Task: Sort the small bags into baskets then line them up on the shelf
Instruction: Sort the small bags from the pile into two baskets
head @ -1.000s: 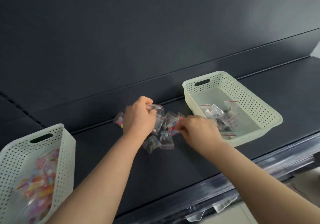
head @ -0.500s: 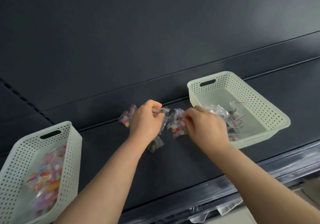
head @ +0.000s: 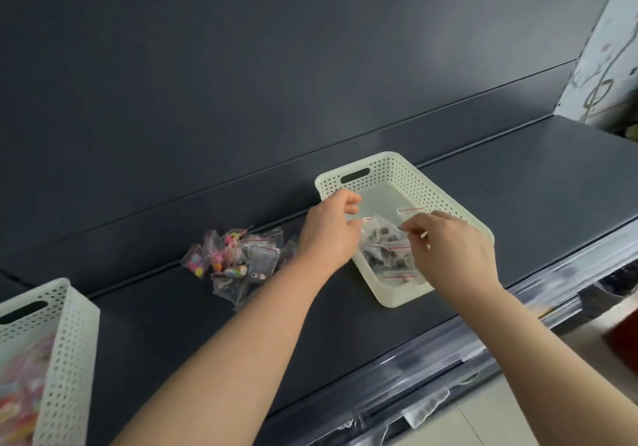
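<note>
A cream perforated basket on the right of the dark shelf holds several clear small bags of dark pieces. Both hands are over it. My left hand hovers at its left wall with fingers loosely curled and nothing visibly between them. My right hand pinches the edge of a clear small bag lying on top of that heap. A loose pile of small bags, some colourful and some dark, lies on the shelf left of the basket.
A second cream basket with colourful bags stands at the lower left, cut off by the frame. The shelf's back panel rises behind. A clear price rail runs along the front edge.
Both hands moved right from the loose pile to over the right basket, carrying bags of dark pieces there. The view has shifted right as well.
</note>
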Tool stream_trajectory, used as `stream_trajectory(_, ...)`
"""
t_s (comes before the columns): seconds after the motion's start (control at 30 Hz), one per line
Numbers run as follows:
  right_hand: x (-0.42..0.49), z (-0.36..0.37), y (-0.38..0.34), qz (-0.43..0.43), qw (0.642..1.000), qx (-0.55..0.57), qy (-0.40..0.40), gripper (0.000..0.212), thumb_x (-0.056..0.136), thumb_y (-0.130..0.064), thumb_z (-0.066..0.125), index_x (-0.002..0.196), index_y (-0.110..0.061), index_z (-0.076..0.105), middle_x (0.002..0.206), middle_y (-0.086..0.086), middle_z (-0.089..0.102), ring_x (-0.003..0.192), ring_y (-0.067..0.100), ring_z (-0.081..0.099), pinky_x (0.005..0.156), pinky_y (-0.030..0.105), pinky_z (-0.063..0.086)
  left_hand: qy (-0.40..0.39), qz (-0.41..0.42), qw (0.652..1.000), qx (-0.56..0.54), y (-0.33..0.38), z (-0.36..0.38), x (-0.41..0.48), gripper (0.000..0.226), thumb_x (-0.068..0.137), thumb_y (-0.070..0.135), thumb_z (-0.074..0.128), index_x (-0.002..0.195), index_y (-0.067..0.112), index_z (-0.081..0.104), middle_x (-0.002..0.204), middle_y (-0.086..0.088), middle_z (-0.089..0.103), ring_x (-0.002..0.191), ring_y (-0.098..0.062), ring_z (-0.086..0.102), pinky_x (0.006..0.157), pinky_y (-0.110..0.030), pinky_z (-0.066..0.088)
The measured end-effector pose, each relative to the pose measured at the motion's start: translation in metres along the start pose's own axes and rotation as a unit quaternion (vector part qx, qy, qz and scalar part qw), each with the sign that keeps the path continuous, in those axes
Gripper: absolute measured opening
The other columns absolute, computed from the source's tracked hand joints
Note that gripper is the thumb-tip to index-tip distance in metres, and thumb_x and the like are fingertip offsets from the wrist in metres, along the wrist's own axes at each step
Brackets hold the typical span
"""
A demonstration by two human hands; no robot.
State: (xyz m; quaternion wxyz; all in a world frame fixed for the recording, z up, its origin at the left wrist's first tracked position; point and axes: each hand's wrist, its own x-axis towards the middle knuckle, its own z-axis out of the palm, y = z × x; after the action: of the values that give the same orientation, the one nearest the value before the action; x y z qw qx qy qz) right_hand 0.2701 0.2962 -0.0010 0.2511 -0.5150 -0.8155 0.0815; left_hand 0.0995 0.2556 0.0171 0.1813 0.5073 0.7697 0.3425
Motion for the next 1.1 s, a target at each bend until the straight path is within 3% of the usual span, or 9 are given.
stream_trajectory(0.1,0.000,0.005,-0.021,-0.054,0.998,0.018,-0.008,0.022,0.090,-0.019,0.054,0.097,-0.033,0.070,0.094,-0.012,0.066,0.085,0.015,0.061,0.057,0.029,0.048,0.043,-0.039,0.998,0.019,-0.030,-0.018,-0.009,0.027,0.091,0.011,0.059,0.113,0.026,0.064,0.106,0.013,0.067,0.095,-0.012,0.064,0.087,-0.038,0.055)
stream_trajectory(0.3,-0.009,0.032,-0.075,-0.179,0.982,0.066,-0.017,0.015,0.081,-0.016,0.066,0.085,-0.030,0.071,0.080,-0.006,0.066,0.073,0.023,0.063,0.048,0.027,0.042,0.150,-0.161,0.972,0.087,-0.106,-0.080,-0.048,0.021,0.094,0.019,0.058,0.113,0.025,0.062,0.110,0.009,0.069,0.100,-0.015,0.065,0.087,-0.039,0.054)
stream_trajectory(0.43,-0.012,0.066,-0.097,-0.211,0.967,0.032,-0.140,0.023,0.087,-0.018,0.057,0.099,-0.032,0.070,0.100,-0.006,0.064,0.095,0.021,0.062,0.064,0.028,0.045,0.118,-0.181,0.965,0.148,-0.126,-0.098,-0.069,0.026,0.094,0.019,0.058,0.118,0.031,0.060,0.116,0.007,0.066,0.107,-0.020,0.062,0.085,-0.040,0.054)
stream_trajectory(0.63,-0.022,0.098,-0.106,-0.200,0.958,-0.019,-0.203,0.026,0.090,-0.019,0.051,0.112,-0.028,0.062,0.117,-0.007,0.058,0.116,0.019,0.051,0.076,0.033,0.052,-0.055,-0.123,0.958,0.254,-0.134,-0.088,-0.083,0.044,0.100,0.018,0.048,0.142,0.030,0.046,0.153,0.012,0.035,0.137,-0.019,0.032,0.106,-0.038,0.040)
stream_trajectory(0.7,-0.024,0.097,-0.107,-0.215,0.952,-0.009,-0.216,0.026,0.091,-0.024,0.050,0.112,-0.031,0.064,0.116,-0.007,0.060,0.114,0.018,0.052,0.079,0.032,0.052,-0.058,-0.142,0.940,0.305,-0.136,-0.087,-0.085,0.036,0.099,0.026,0.051,0.134,0.028,0.055,0.150,0.012,0.040,0.131,-0.020,0.036,0.100,-0.037,0.044)
stream_trajectory(0.77,-0.026,0.092,-0.109,-0.219,0.939,0.030,-0.262,0.024,0.088,-0.028,0.053,0.105,-0.034,0.068,0.107,-0.010,0.066,0.105,0.015,0.058,0.081,0.029,0.051,0.003,-0.141,0.932,0.334,-0.132,-0.086,-0.085,0.033,0.096,0.032,0.055,0.128,0.028,0.059,0.139,0.010,0.048,0.123,-0.020,0.040,0.094,-0.035,0.046)
stream_trajectory(0.87,-0.019,0.088,-0.111,-0.150,0.949,0.082,-0.264,0.023,0.081,-0.017,0.056,0.092,-0.030,0.072,0.092,-0.005,0.071,0.090,0.020,0.064,0.075,0.030,0.051,0.086,-0.054,0.952,0.290,-0.119,-0.078,-0.081,0.024,0.093,0.035,0.060,0.115,0.029,0.066,0.119,0.010,0.059,0.115,-0.017,0.047,0.090,-0.031,0.046)
stream_trajectory(0.97,-0.002,0.091,-0.105,-0.100,0.977,0.084,-0.172,0.027,0.079,-0.001,0.051,0.096,-0.015,0.067,0.096,0.008,0.066,0.090,0.031,0.063,0.074,0.036,0.050,0.004,0.024,0.963,0.269,-0.106,-0.060,-0.077,0.026,0.091,0.041,0.061,0.113,0.030,0.068,0.111,0.010,0.065,0.108,-0.016,0.049,0.084,-0.031,0.043)
stream_trajectory(1.1,0.006,0.098,-0.108,-0.088,0.975,0.047,-0.200,0.031,0.083,0.000,0.047,0.113,-0.009,0.052,0.110,0.011,0.055,0.102,0.032,0.055,0.082,0.036,0.041,-0.081,0.052,0.942,0.321,-0.104,-0.043,-0.072,0.040,0.089,0.048,0.062,0.126,0.033,0.062,0.119,0.008,0.061,0.113,-0.020,0.044,0.094,-0.040,0.041)
